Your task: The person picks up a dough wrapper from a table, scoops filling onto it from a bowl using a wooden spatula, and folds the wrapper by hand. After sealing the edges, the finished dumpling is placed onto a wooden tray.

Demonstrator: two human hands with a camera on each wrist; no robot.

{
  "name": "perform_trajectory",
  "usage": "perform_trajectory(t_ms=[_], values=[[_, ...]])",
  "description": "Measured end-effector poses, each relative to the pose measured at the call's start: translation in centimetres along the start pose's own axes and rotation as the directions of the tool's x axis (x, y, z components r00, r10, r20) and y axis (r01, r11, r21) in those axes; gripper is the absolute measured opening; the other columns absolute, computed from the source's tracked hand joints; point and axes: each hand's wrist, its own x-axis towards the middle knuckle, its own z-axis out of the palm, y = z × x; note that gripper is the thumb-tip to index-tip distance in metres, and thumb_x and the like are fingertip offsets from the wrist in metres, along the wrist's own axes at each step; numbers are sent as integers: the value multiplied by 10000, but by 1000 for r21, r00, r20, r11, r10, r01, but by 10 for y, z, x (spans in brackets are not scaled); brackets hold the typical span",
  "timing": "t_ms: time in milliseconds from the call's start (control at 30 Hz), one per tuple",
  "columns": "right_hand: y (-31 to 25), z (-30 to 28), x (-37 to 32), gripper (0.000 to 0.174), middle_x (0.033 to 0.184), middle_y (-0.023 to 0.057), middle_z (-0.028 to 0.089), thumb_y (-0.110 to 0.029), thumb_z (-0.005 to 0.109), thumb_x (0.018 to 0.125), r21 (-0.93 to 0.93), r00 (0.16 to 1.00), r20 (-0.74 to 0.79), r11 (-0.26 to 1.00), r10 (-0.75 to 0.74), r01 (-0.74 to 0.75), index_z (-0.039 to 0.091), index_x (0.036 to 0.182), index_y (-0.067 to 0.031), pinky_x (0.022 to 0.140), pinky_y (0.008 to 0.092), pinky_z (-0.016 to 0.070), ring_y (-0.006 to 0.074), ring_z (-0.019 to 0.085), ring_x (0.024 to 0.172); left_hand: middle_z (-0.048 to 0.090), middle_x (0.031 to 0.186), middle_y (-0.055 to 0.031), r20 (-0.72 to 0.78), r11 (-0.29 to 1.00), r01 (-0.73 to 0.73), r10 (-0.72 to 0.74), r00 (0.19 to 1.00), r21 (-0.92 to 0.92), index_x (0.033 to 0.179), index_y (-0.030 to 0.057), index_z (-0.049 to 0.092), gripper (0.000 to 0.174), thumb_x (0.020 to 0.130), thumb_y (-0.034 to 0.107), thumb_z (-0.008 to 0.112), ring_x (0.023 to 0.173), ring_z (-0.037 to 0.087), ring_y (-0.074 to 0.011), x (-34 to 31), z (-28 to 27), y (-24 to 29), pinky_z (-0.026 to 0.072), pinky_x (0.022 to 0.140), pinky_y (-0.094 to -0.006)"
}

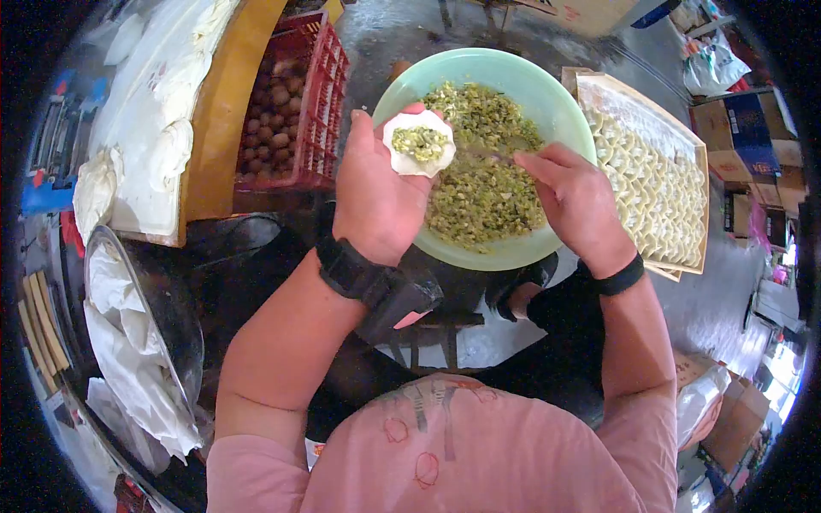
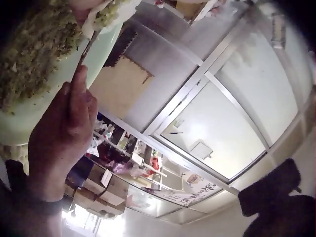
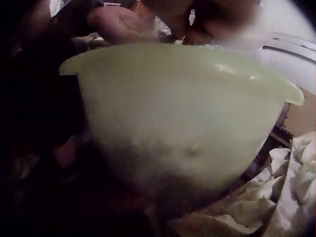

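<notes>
Green bowl (image 1: 556, 98) of filling (image 1: 487, 197) lies beneath both hands. The left hand (image 1: 376, 197) cradles a filled wrapper (image 1: 417, 144) in curled fingers. Just right of it, the right hand (image 1: 577, 201) pinches what seems a thin stick (image 1: 487, 154), whose length points left toward the wrapper.

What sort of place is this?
Likely a small dumpling-making workshop, not a home kitchen: rows of folded dumplings on a tray, a big bowl of green filling, a red crate and stacked cardboard boxes.
</notes>
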Motion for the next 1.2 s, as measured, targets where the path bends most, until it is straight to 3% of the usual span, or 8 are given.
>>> perform_trajectory(t_ms=[233, 267, 333, 467, 567, 733, 1000, 1200], values=[[1, 30, -13, 262, 930, 159, 701, -31, 623, 815, 48, 904, 427, 999, -15, -6, 747, 1038, -91, 771, 413, 547, 346, 680, 875, 594, 1303, -152, 29, 947, 163, -161, 986, -278, 1342, 10, 490, 554, 1088, 439, 248, 1228, 579, -260, -8, 10, 6, 452, 1067, -413], [8, 33, -12, 277, 938, 166, 704, -26, 620, 817, 91, 898, 439, 996, -21, -21, 745, 1057, -87, 769, 404, 547, 332, 687, 867, 599, 1292, -158, 63, 917, 162, -149, 987, -365, 1302, -7, 495, 370, 1067, 270, 426, 1204, 598, -274, -8, 4, 3, 482, 1025, -397], [11, 30, -6, 298, 940, 160, 717, -14, 611, 831, 220, 878, 479, 969, -7, -113, 736, 1096, -68, 759, 374, 544, 284, 694, 845, 604, 1282, -156, 68, 959, -115, 100, 993, 258, 1261, -13, 485, 290, 993, 93, 523, 1177, 615, -272, -8, -4, 5, 506, 985, -375], [21, 24, -2, 302, 901, 82, 723, 0, 594, 883, 510, 833, 550, 766, 59, -391, 710, 1161, -13, 732, 290, 519, 157, 659, 803, 613, 1264, -152, 174, 299, -280, 336, 926, 912, 1186, -24, 443, 443, 814, -193, 613, 1128, 640, -252, -16, -2, 24, 537, 921, -331], [25, 13, 1, 274, 881, 21, 693, -13, 599, 918, 606, 790, 605, 586, 100, -538, 702, 1170, 13, 729, 249, 498, 101, 618, 795, 609, 1267, -153, 88, 737, -268, 274, 958, 621, 1201, -23, 437, 337, 902, -102, 570, 1117, 641, -241, -4, -12, 15, 542, 919, -339], [18, -11, 3, 283, 887, 2, 677, -149, 613, 967, 734, 860, 497, 472, 118, -489, 692, 1200, -10, 739, 255, 488, 88, 590, 824, 616, 1251, -154, 106, 993, 16, -28, 994, 117, 1256, -10, 461, 245, 1056, 125, 420, 1139, 627, -262, -9, -5, 9, 521, 988, -388], [-1, -5, 3, 256, 958, 82, 684, -32, 597, 950, 578, 993, 91, 808, 78, -116, 701, 1183, -31, 746, 282, 495, 153, 615, 850, 626, 1266, -161, 119, 918, 368, -353, 928, -147, 1331, -15, 504, 671, 1073, 519, 191, 1168, 607, -297, -13, 15, 2, 484, 1031, -433], [-5, -5, -1, 262, 893, 108, 658, 22, 618, 905, 634, 990, -101, 773, 102, -15, 724, 1132, -54, 719, 318, 505, 205, 639, 818, 634, 1255, -170, 94, 926, 342, -331, 939, -158, 1316, -32, 523, 716, 1065, 549, 188, 1177, 600, -293, -13, 17, 4, 477, 1016, -425]])
